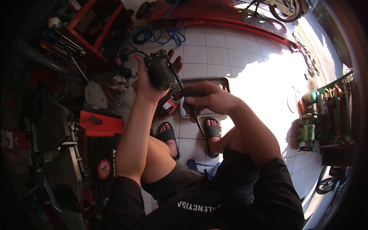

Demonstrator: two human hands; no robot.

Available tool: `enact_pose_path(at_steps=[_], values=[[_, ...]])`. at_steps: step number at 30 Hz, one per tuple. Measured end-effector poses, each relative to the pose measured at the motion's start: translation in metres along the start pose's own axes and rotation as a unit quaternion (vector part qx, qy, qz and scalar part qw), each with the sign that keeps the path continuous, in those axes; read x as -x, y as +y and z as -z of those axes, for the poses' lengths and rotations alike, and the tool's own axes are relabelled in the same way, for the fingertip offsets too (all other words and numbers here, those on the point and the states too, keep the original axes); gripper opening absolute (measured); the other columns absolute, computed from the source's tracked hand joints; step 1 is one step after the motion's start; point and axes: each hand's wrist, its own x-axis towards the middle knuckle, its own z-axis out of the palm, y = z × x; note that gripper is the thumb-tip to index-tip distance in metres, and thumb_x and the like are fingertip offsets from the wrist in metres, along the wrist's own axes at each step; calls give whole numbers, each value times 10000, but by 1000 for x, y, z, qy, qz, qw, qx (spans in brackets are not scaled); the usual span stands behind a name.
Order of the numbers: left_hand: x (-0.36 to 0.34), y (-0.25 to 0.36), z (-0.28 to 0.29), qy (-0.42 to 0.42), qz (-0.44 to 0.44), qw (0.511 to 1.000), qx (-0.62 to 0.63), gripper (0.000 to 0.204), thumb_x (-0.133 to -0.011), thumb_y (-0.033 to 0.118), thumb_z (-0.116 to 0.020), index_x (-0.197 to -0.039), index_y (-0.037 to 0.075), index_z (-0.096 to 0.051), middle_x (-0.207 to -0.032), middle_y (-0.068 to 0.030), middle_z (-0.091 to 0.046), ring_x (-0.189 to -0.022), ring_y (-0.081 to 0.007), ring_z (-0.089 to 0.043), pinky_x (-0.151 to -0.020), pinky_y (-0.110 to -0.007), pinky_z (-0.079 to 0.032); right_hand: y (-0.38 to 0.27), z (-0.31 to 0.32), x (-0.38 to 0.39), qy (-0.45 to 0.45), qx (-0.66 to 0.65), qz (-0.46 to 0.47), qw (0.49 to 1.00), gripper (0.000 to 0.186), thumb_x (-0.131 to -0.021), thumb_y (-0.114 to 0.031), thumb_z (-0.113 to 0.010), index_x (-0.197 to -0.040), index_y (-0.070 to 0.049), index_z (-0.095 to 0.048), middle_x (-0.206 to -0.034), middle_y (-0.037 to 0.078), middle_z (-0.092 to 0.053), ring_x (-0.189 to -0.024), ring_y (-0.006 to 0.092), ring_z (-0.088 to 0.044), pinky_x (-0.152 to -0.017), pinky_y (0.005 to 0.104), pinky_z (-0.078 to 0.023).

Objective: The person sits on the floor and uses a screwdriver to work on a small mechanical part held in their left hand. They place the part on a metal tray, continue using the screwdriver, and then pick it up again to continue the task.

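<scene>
My left hand (143,82) is raised palm up, cradling a dark, grimy metal cylinder (160,73) like a small motor. Its thumb lies on one side and its fingers stretch out behind the other. From the right, my right hand (209,97) grips a long, thin dark tool (178,78) around its middle. The tool's upper end reaches the cylinder's right side near the top, and its lower end points down toward my right foot. I cannot make out the kind of tool. Below my hands, a metal tray (226,81) lies on the floor, partly covered by my right hand.
Beside the tray sits a round red container (166,111) with tools. A coiled blue hose (155,36) lies ahead, before a red platform (199,20). Red cabinets (100,36) and a red-topped case (100,123) crowd the left. A green cylindrical machine (306,132) stands at right.
</scene>
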Motion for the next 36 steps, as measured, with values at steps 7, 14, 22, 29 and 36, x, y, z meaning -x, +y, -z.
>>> enact_pose_path(at_steps=[7,14,22,29,36], values=[[-1,0,2,-1,-3,1000,-8,912,-800,808,-532,-1189,-14,-602,-1281,-186,-590,-1189,-397,-566,-1097,-530,-447,-6,-5,2,13,11,-3,1000,432,-999,-118,-583,-1398,29,-508,-954,114,-699,-801,195,-714,-681,317,-583],[-2,1,3,1,-7,1000,-27,912,-823,815,-487,-1193,-11,-602,-1247,-186,-612,-1141,-379,-598,-1079,-520,-462,0,-2,0,41,62,5,997,391,-986,-115,-608,-1353,13,-570,-961,108,-717,-804,147,-693,-677,285,-556],[-3,4,3,14,-27,996,-81,904,-848,822,-425,-1202,9,-601,-1211,-171,-623,-1041,-344,-635,-1038,-515,-490,6,1,-3,71,154,34,985,325,-966,-112,-633,-1257,32,-630,-913,71,-717,-808,101,-659,-706,268,-529],[-2,5,5,-34,-20,994,-103,907,-838,816,-462,-1306,45,-558,-1235,-128,-623,-1050,-326,-647,-1072,-516,-444,13,-1,-4,105,131,36,985,300,-931,-105,-695,-1177,56,-637,-992,101,-724,-851,113,-660,-748,281,-532],[-3,8,4,-92,-6,994,-53,908,-855,823,-415,-1350,67,-512,-1213,-170,-618,-1007,-375,-655,-1038,-547,-463,18,-13,-7,161,189,87,965,236,-894,-80,-721,-1093,41,-688,-934,120,-738,-841,120,-678,-742,299,-532]])
